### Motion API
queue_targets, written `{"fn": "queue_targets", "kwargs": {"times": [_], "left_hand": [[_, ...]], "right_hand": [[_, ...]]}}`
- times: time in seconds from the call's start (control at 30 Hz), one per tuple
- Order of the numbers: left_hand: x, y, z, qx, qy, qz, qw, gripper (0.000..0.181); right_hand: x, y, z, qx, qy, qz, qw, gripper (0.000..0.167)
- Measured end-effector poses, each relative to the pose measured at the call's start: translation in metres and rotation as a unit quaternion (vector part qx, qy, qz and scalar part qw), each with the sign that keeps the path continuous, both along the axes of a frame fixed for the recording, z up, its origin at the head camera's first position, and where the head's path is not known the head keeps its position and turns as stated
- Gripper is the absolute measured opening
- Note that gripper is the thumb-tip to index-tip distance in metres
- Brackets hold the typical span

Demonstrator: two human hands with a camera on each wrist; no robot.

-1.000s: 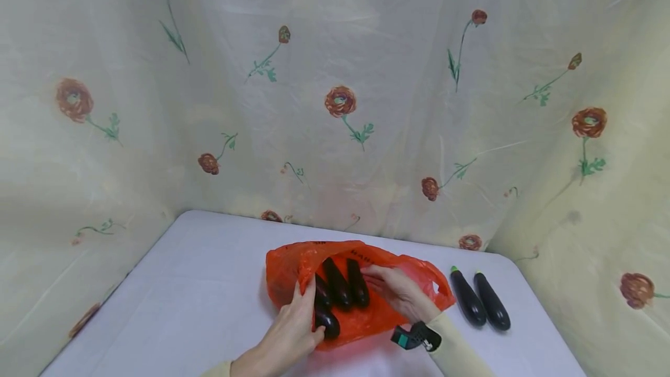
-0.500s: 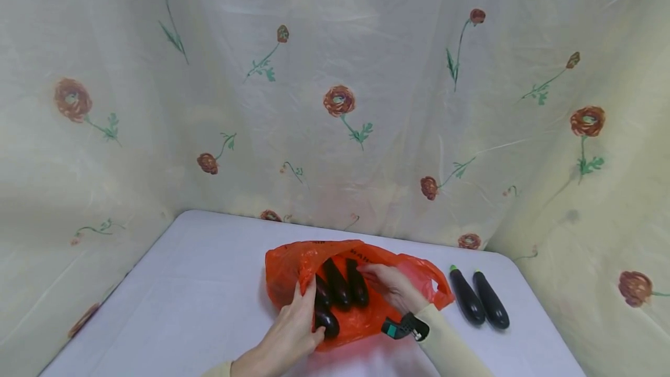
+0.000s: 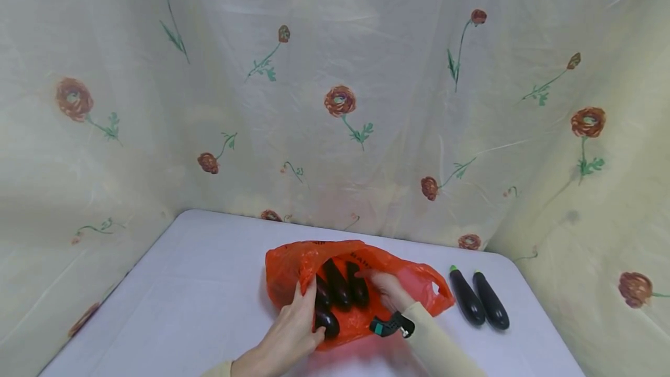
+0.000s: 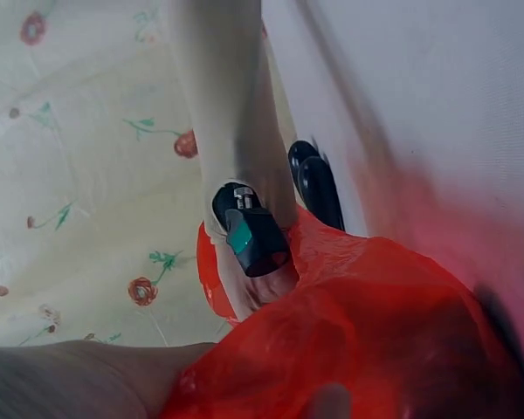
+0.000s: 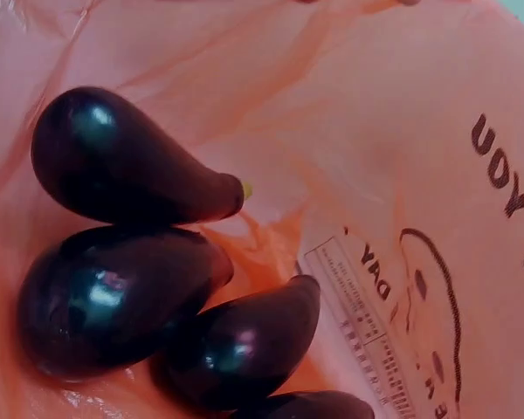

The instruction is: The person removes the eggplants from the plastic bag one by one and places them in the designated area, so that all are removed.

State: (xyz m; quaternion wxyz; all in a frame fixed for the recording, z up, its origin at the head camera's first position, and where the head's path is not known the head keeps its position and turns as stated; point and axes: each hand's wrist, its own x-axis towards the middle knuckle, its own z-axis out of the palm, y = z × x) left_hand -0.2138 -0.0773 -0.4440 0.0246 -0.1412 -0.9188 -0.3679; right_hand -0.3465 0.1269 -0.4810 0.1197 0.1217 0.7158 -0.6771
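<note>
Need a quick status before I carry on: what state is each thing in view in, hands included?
Red bag: mouth open, crumpled, on the table
Eggplants inside the bag: four visible, lying close together
Eggplants outside the bag: two, lying side by side
Left hand: gripping the bag's edge
Right hand: at the bag's mouth; grip unclear
Black wristband: worn on the right wrist

One wide view from above, two close at the bag (image 3: 285,263).
The head camera looks forward and down across the table (image 3: 209,284) to the flowered cloth (image 3: 398,51); the left wrist's, turned sideways, faces over the bag to the right sleeve (image 4: 229,96), shared with the head; the right wrist's faces into the bag, close to eggplants (image 5: 127,297) the head also sees.
</note>
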Motion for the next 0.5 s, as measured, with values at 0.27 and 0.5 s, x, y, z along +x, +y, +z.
{"fn": "queue_targets", "kwargs": {"times": [0.27,0.5], "left_hand": [[0.0002,0.0006,-0.0001,-0.004,0.007,0.004,1.0000,0.092],[0.0003,0.0002,-0.0005,0.003,0.007,0.001,1.0000,0.093]], "right_hand": [[-0.0035,-0.0028,-0.0097,0.038,0.024,0.007,0.9990,0.026],[-0.0039,0.0001,-0.0111,0.060,0.020,0.034,0.9974,0.032]]}}
